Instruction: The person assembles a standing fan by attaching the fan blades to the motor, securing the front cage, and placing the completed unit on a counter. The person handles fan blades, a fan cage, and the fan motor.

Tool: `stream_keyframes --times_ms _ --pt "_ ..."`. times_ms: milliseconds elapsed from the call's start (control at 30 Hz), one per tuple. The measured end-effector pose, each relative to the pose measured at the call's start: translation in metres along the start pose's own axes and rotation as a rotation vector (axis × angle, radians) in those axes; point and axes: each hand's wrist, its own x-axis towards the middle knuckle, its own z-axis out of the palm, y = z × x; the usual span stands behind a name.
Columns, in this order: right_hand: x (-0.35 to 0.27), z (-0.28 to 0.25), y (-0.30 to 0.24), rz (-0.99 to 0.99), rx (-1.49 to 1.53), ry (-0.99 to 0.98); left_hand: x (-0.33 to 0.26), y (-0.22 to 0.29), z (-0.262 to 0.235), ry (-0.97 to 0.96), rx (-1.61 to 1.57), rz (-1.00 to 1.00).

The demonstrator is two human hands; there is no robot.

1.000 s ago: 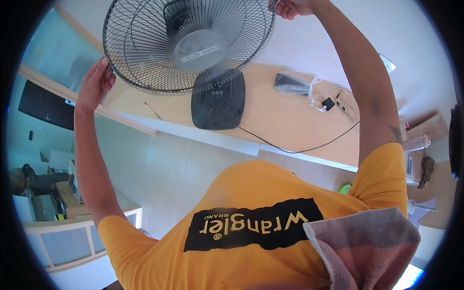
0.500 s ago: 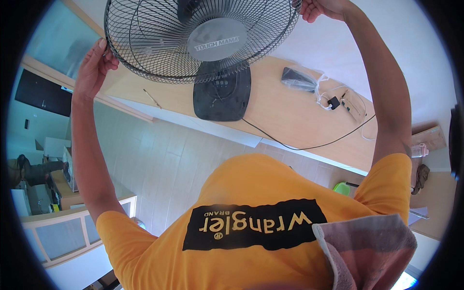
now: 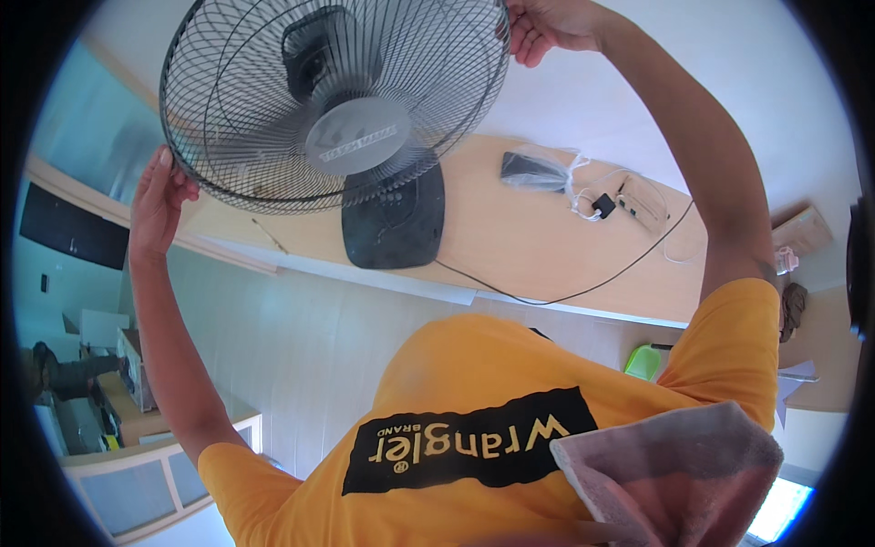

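Observation:
A dark electric fan stands on the light wooden table, its round wire fan guard [image 3: 239,155] tilted upward with a grey oval badge in the middle. Its black base [image 3: 394,232] rests near the table's front edge, and a black cord trails off to the right. My left hand [image 3: 157,202] pinches the guard's left rim between thumb and fingers. At the upper right rim, my right hand [image 3: 547,32] has its fingers curled against the guard. The right fingertips are partly hidden behind the rim.
Right of the fan, a dark item in a clear plastic bag [image 3: 538,170], a black adapter [image 3: 602,207] and a power strip [image 3: 643,205] lie on the table [image 3: 519,255]. A thin stick [image 3: 270,235] lies left. A green dustpan [image 3: 643,362] is on the floor. A towel [image 3: 674,465] hangs over my shirt.
The view has shifted, so fan and table sit lower and further left, and more of the guard shows. Both hands stay at the guard's rim.

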Motion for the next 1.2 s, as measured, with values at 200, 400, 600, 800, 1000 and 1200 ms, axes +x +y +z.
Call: stream_keyframes --times_ms 200,400,600,800,1000,1200 --pt "-0.014 0.012 0.008 -0.081 0.133 0.010 0.001 -0.007 -0.005 0.078 -0.019 0.021" --pt "-0.026 0.012 0.036 -0.156 0.200 0.148 0.010 -0.021 -0.008 0.079 -0.089 0.092" --pt "0.016 0.131 0.173 0.027 0.441 0.265 -0.018 -0.167 0.043 0.294 -0.037 -0.058" --pt "0.063 0.212 0.212 -0.003 1.094 -0.254 -0.033 -0.203 0.091 0.110 -0.511 -0.199" --pt "0.064 0.220 0.212 -0.078 1.232 -0.331 -0.034 -0.194 0.088 -0.112 -0.679 -0.371" --pt "0.076 0.226 0.225 -0.236 1.404 -0.311 -0.020 -0.210 0.094 -0.162 -0.757 -0.325"
